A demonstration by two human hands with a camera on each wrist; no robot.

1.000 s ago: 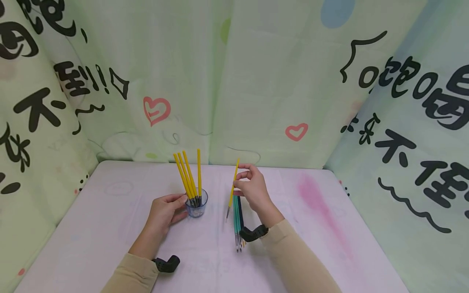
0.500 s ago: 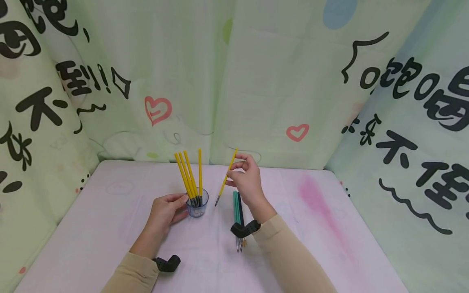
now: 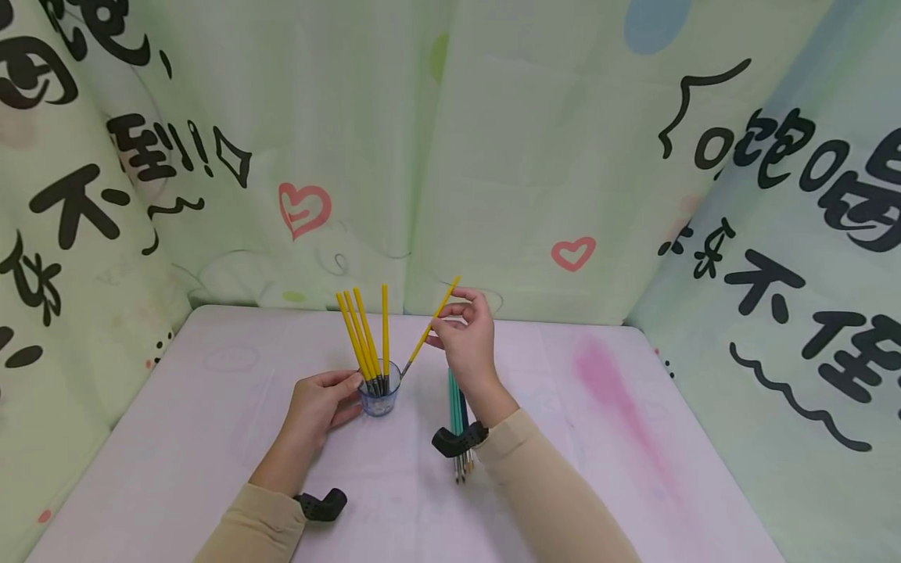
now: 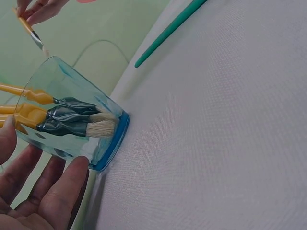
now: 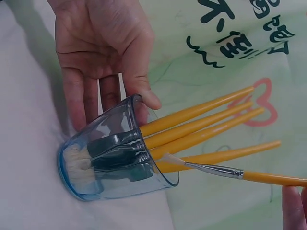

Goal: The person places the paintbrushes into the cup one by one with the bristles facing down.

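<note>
A small clear glass cup (image 3: 378,405) with a bluish base stands upright, holding several yellow-handled paintbrushes (image 3: 385,328), bristles down. My left hand (image 3: 324,403) holds the cup from its left side, thumb at the rim and fingers along the wall. Above and right of the cup, my right hand (image 3: 466,344) pinches another yellow-handled paintbrush (image 3: 431,328) by its handle. This brush tilts with its pale bristles (image 5: 171,158) down at the cup's right rim; whether they touch it I cannot tell.
Below my right hand lies a bundle of green and dark-handled paintbrushes (image 3: 454,407), partly covered by the black wrist camera (image 3: 459,440). The pinkish-white table (image 3: 211,438) ends at a pale green printed curtain (image 3: 486,180), with more curtain on both sides.
My right hand has lifted the yellow paintbrush off beside the green bundle and carried it left to the cup's rim, tilting it more. My left hand and the cup have stayed put.
</note>
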